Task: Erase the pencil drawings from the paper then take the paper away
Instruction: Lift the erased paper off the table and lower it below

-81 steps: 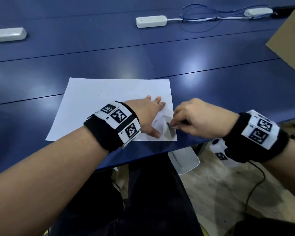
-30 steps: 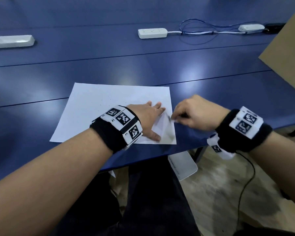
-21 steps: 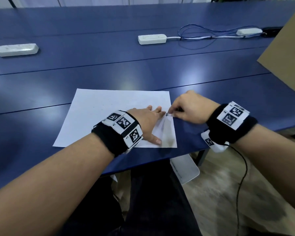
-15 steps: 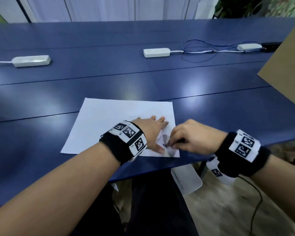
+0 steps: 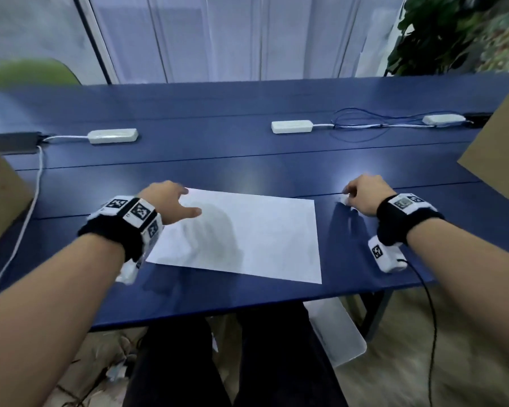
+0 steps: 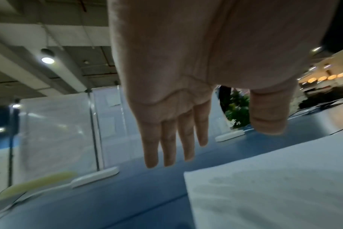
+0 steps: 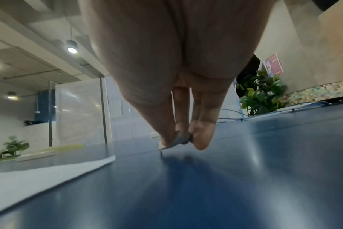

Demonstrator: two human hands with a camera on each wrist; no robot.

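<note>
A white paper [image 5: 232, 233] lies flat on the blue table [image 5: 218, 160], and no pencil marks show clearly on it. My left hand [image 5: 185, 201] hovers over the paper's far left corner with fingers [image 6: 186, 139] straight and holding nothing. In the left wrist view the paper [image 6: 274, 193] is below and to the right of that hand. My right hand [image 5: 348, 196] is to the right of the sheet, off it. Its fingertips pinch a small greyish eraser [image 7: 179, 138] right at the tabletop, also seen as a pale eraser [image 5: 345, 200] in the head view.
Three white power strips [image 5: 113, 136] [image 5: 291, 126] [image 5: 442, 118] with loose cables [image 5: 362, 127] lie along the far side. Cardboard panels stand at the right [image 5: 500, 148] and the left [image 5: 0, 195]. A white cable [image 5: 27, 218] runs down the left. The table's near edge [image 5: 247, 309] is close to my legs.
My left hand lifted off the paper's near right part and moved to its far left corner. My right hand carried the eraser off the paper, rightward onto the table. The head view tilted up.
</note>
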